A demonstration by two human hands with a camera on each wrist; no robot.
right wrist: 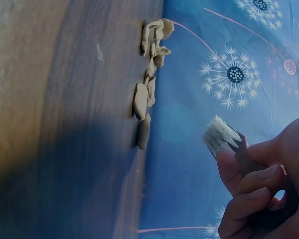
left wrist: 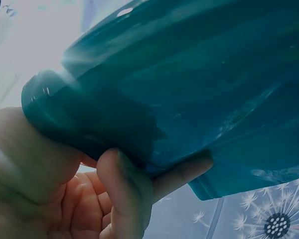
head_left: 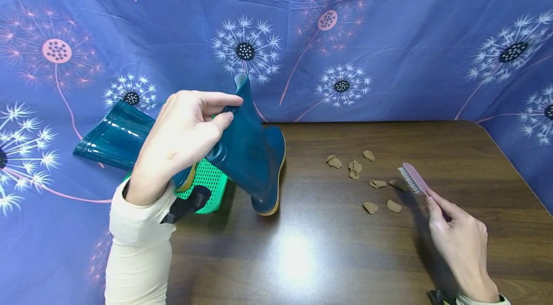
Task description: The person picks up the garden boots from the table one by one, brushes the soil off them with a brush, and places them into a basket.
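My left hand [head_left: 174, 134] pinches the upper shaft of a teal rubber boot [head_left: 248, 151] between thumb and fingers. That boot is tilted, its tan-edged sole facing right over the table; whether it touches the tabletop I cannot tell. Close up in the left wrist view, the boot's smooth shaft [left wrist: 189, 89] lies above the thumb and fingers. On the right, my right hand [head_left: 460, 233] grips a pink-handled brush [head_left: 414, 177] with pale bristles, held near several brown clay-like pieces [head_left: 370, 207]. The brush's bristles [right wrist: 220, 133] are apart from those pieces in the right wrist view.
A second teal boot [head_left: 118, 134] lies over a green perforated basket [head_left: 211, 185] at the left, partly hidden behind my left arm. The brown wooden table [head_left: 328, 247] extends to a rounded far right corner. Behind it hangs a blue dandelion-print cloth [head_left: 389, 55].
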